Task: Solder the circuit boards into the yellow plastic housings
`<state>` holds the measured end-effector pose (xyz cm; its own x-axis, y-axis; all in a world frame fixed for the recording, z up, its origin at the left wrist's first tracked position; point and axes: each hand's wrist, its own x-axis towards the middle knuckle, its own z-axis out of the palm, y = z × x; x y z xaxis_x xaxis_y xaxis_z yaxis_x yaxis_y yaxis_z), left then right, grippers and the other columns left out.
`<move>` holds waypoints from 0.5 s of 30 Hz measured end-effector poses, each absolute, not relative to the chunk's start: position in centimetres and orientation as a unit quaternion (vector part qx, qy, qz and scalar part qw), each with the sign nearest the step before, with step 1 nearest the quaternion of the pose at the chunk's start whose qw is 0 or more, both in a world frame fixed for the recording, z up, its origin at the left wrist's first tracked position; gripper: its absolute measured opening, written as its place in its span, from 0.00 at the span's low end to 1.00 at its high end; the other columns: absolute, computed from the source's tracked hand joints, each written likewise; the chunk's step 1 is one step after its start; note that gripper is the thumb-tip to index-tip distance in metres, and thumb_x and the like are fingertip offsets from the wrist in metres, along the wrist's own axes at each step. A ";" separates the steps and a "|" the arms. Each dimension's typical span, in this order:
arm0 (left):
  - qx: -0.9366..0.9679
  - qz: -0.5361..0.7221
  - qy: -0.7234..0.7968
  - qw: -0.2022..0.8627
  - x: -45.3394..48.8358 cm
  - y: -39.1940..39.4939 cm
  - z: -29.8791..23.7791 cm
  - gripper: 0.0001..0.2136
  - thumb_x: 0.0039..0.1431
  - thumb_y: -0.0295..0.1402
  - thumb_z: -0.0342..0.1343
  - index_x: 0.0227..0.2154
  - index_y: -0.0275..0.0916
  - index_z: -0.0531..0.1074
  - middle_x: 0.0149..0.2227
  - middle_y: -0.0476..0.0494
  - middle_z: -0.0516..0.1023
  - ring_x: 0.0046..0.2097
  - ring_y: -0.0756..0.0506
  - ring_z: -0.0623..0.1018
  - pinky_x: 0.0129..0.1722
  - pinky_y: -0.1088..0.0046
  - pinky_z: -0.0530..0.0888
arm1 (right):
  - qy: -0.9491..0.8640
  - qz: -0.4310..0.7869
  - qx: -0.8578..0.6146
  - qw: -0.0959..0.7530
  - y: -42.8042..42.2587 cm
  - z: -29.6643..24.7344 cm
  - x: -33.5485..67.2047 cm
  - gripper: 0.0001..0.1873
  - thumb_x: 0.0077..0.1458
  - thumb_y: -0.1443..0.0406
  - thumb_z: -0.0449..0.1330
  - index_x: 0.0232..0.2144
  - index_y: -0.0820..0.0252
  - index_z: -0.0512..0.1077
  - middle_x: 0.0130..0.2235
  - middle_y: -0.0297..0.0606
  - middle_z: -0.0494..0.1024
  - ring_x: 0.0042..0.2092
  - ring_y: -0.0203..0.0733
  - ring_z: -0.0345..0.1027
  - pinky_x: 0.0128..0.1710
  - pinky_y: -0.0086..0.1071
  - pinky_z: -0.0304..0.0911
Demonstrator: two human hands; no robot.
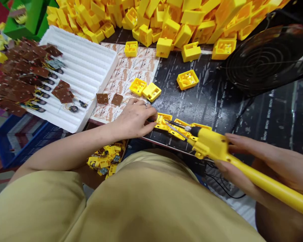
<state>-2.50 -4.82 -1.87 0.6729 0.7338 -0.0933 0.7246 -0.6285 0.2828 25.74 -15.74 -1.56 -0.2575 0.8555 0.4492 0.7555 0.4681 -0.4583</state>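
My right hand (270, 164) is wrapped round a yellow soldering gun (213, 143) with a long handle. Its dark tip and thin feed tube point left into a small open yellow plastic casing (164, 118) at the table's front edge. At the casing's left end, the thumb and fingers of my left hand (136, 117) are closed on it. What lies under those fingers is partly hidden. Further open yellow casings (178, 129) sit in a row beneath the gun. Just beyond my left hand are two casings, one open (138, 86) and one showing its speaker holes (152, 92).
Yellow casings (166, 28) are heaped along the back. A black fan (262, 60) stands at the right. On the left, a white foam tray (91, 60) bears brown circuit boards (17, 74) with wired speakers. Two loose boards (102, 98) lie beside it. Below is a blue basket (5, 141).
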 end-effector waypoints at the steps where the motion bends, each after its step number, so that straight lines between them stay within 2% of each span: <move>1: 0.900 0.007 0.405 0.158 -2.5 -4.6 -1.9 0.08 0.59 0.35 0.53 0.34 0.38 0.77 0.32 0.44 0.80 0.40 0.41 0.75 0.50 0.58 0.64 | -0.813 0.075 -0.473 0.331 -15.3 -1.5 25.7 0.20 0.62 0.60 0.63 0.56 0.50 0.69 0.37 0.36 0.82 0.32 0.38 0.78 0.29 0.26 0.72; 4: 0.898 -0.021 0.404 0.171 -2.2 -4.0 -1.7 0.08 0.58 0.32 0.53 0.32 0.39 0.77 0.28 0.46 0.79 0.37 0.43 0.75 0.50 0.58 0.63 | -0.852 0.070 -0.407 0.322 -14.1 -1.7 25.4 0.15 0.66 0.58 0.58 0.50 0.58 0.71 0.32 0.37 0.81 0.28 0.33 0.75 0.28 0.22 0.70; 6: 0.898 -0.036 0.404 0.169 -2.0 -3.9 -1.5 0.08 0.57 0.31 0.53 0.31 0.39 0.77 0.28 0.46 0.79 0.36 0.44 0.76 0.50 0.58 0.63 | -0.852 0.084 -0.397 0.331 -13.6 -1.8 25.1 0.14 0.67 0.58 0.56 0.49 0.59 0.71 0.31 0.37 0.81 0.28 0.33 0.75 0.28 0.23 0.69; 11: 0.900 -0.047 0.402 0.161 -1.7 -3.8 -1.3 0.08 0.57 0.30 0.53 0.31 0.39 0.78 0.29 0.47 0.80 0.36 0.43 0.77 0.49 0.59 0.64 | -0.863 0.103 -0.362 0.337 -13.1 -1.1 24.5 0.17 0.62 0.64 0.63 0.53 0.60 0.70 0.32 0.34 0.80 0.30 0.33 0.75 0.34 0.23 0.72; 15: 0.903 -0.044 0.394 0.165 -1.7 -3.6 -1.4 0.08 0.56 0.30 0.53 0.31 0.39 0.78 0.30 0.47 0.81 0.36 0.44 0.77 0.49 0.60 0.64 | -0.875 0.110 -0.342 0.325 -12.4 -0.1 24.6 0.19 0.62 0.65 0.63 0.55 0.57 0.69 0.32 0.32 0.80 0.30 0.34 0.75 0.33 0.25 0.72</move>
<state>-1.71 -3.64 -1.36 0.6862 0.6966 -0.2095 0.7257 -0.6355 0.2637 24.62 -12.45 -0.13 -0.5548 0.6699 0.4934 0.5271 0.7418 -0.4145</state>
